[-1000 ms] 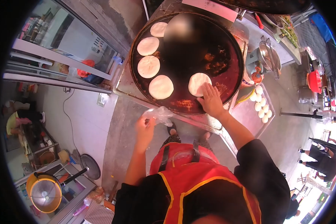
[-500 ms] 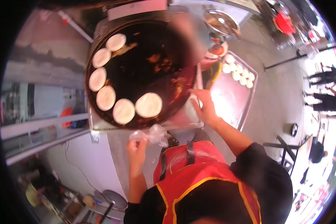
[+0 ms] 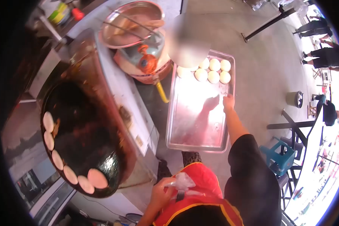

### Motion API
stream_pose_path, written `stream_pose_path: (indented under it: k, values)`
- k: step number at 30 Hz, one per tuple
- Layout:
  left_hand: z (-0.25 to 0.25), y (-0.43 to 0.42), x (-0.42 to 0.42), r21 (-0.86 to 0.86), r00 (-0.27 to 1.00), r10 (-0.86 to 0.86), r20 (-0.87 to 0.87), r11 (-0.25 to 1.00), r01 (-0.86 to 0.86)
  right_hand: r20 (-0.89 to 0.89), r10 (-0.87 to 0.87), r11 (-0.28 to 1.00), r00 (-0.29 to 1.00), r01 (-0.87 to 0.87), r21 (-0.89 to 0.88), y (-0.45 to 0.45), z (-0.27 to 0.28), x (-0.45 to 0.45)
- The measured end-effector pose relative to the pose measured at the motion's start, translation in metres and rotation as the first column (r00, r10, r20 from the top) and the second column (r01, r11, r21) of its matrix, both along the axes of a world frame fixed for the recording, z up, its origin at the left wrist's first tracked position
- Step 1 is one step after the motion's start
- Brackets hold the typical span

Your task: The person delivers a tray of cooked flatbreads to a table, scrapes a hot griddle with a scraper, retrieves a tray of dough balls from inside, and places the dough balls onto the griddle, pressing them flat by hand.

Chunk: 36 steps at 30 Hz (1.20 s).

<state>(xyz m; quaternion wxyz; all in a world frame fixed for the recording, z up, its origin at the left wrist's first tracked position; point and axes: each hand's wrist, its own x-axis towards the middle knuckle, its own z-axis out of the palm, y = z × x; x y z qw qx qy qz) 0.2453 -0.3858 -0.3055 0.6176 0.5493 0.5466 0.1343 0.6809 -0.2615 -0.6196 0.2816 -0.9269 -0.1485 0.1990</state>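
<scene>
My left hand is closed on a crumpled clear plastic bag or glove in front of the red apron. My right hand is at the right rim of a metal tray, its fingers closed there and apparently gripping the edge. Several round white dough balls sit in rows at the tray's far end; a blurred patch covers part of them. On the left, a large round black griddle carries several flat dough rounds along its near-left edge.
Between griddle and tray stands a gas cylinder with an orange regulator and yellow hose. A metal basin with tongs lies beyond it. A teal stool stands at right; people are farther off.
The view has swung right, from griddle to tray. My right hand has gone from the griddle's side to the tray rim. My left hand still holds the plastic, now nearer the apron.
</scene>
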Motion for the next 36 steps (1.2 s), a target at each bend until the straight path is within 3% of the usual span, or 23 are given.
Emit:
stream_pose_path:
  k: [2, 4, 7, 10, 16, 19, 22, 25, 29, 32, 33, 35, 36]
  values:
    - [-0.025, 0.008, 0.022, -0.02, 0.999, 0.024, -0.027, 0.999, -0.025, 0.167, 0.346, 0.938, 0.923, -0.334, -0.097, 0.05, 0.031, 0.04]
    - [-0.035, 0.015, 0.033, -0.095, 0.995, 0.033, -0.098, 0.995, -0.042, 0.215, 0.484, 0.873, 0.848, -0.453, -0.18, 0.072, -0.007, 0.081]
    - [-0.039, 0.032, 0.05, -0.173, 0.985, 0.013, -0.174, 0.984, -0.044, 0.04, 0.412, 0.901, 0.91, -0.401, -0.165, 0.098, -0.029, 0.105]
    - [-0.043, 0.042, 0.061, -0.187, 0.982, 0.006, -0.189, 0.981, -0.042, -0.03, 0.484, 0.841, 0.874, -0.474, -0.261, 0.115, -0.038, 0.112]
    - [-0.044, 0.05, 0.07, -0.186, 0.975, -0.009, -0.223, 0.982, -0.034, 0.058, 0.565, 0.755, 0.823, -0.487, -0.439, 0.124, -0.035, 0.109]
    - [-0.04, 0.054, 0.073, -0.213, 0.976, 0.006, -0.218, 0.976, -0.054, -0.052, 0.559, 0.748, 0.827, -0.531, -0.399, 0.113, -0.008, 0.097]
    - [-0.041, 0.051, 0.071, -0.207, 0.979, 0.008, -0.202, 0.977, -0.051, 0.202, 0.591, 0.777, 0.781, -0.484, -0.402, 0.089, 0.001, 0.071]
    - [-0.042, 0.048, 0.067, -0.177, 0.981, -0.001, -0.192, 0.984, -0.034, 0.317, 0.613, 0.762, 0.724, -0.647, 0.005, 0.065, -0.021, 0.063]
    - [-0.043, 0.04, 0.057, -0.114, 0.99, 0.018, -0.139, 0.993, -0.034, -0.011, 0.418, 0.908, 0.908, -0.417, 0.044, 0.071, -0.005, 0.055]
    - [-0.034, 0.035, 0.047, -0.089, 0.994, 0.019, -0.108, 0.996, -0.028, -0.015, 0.297, 0.954, 0.955, -0.296, 0.043, 0.061, 0.001, 0.056]
    - [-0.027, 0.033, 0.043, -0.084, 0.994, 0.023, -0.109, 0.996, -0.032, -0.201, 0.223, 0.965, 0.954, -0.187, 0.182, 0.053, 0.011, 0.055]
    - [-0.025, 0.017, 0.029, -0.011, 0.992, -0.063, -0.113, 0.998, 0.062, -0.57, 0.162, 0.922, 0.806, 0.083, 0.379, 0.033, 0.043, 0.042]
    - [-0.025, 0.006, 0.021, 0.024, 0.987, -0.09, -0.131, 0.995, 0.094, -0.631, 0.234, 0.899, 0.74, 0.082, 0.429, 0.028, 0.071, 0.03]
